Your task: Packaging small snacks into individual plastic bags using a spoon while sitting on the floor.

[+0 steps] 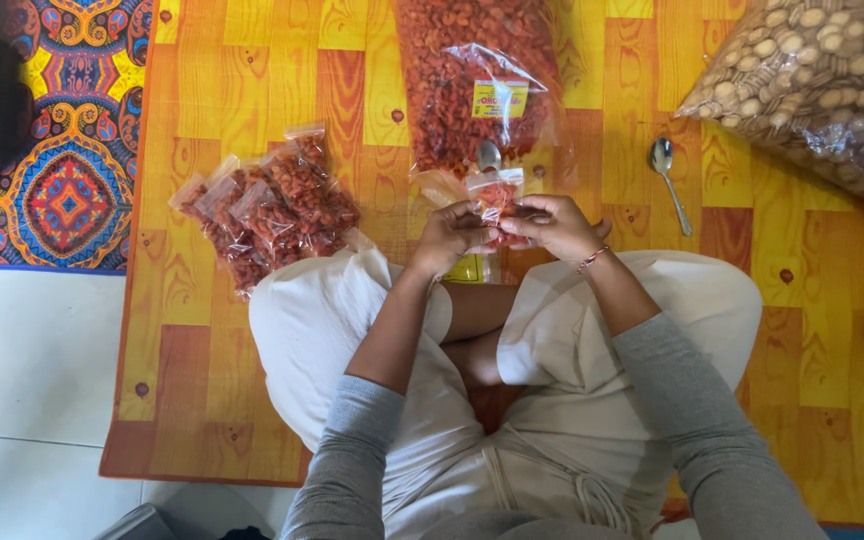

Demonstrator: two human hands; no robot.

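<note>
Seemingly mid-sealing: the left hand (449, 236) and right hand (550, 224) pinch the small snack packet (495, 193) with their fingers; next, press its mouth shut evenly.

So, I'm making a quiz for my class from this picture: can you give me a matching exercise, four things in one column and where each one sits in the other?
Things
1. small clear packet of red snacks
2. pile of filled small clear packets
3. loose metal spoon
4. big clear bag of pale round biscuits

Places
A. top right corner of the orange mat
B. on the mat, beside the person's left knee
C. between the left hand and right hand
D. on the mat, right of the hands

Pairs: 1-C, 2-B, 3-D, 4-A
</note>
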